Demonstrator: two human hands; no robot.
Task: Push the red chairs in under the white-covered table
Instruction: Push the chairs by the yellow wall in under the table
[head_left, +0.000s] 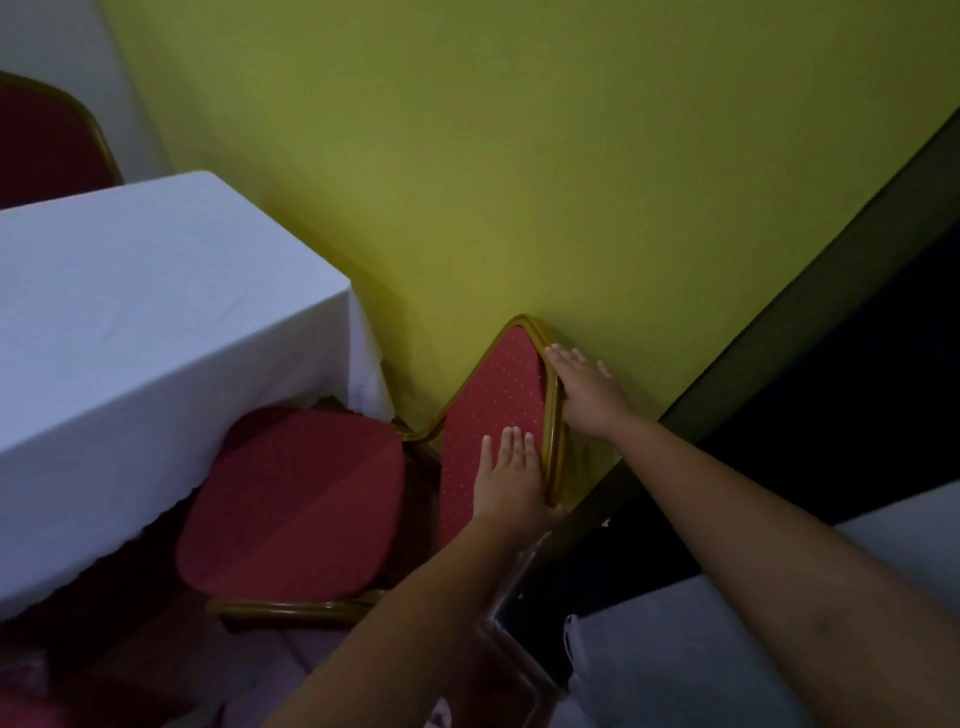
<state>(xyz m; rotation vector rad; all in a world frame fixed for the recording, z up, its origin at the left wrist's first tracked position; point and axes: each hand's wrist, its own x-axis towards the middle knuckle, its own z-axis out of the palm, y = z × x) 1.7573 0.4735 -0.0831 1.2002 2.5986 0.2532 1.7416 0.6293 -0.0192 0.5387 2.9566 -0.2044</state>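
Red chair (311, 499): I see its seat front tucked under the white-covered counter (156, 322), legs hidden. Left hand (511, 478) flat on backrest; right hand (587, 395) open behind its frame.

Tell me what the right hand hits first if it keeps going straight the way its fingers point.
The right hand lies behind the chair backrest, fingers pointing along the gold frame toward the yellow wall. Going on, it would likely meet that wall first, though depth is unclear.

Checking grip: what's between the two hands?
Head view: the chair backrest's gold frame edge separates left hand, flat on the red padding, from right hand behind it.
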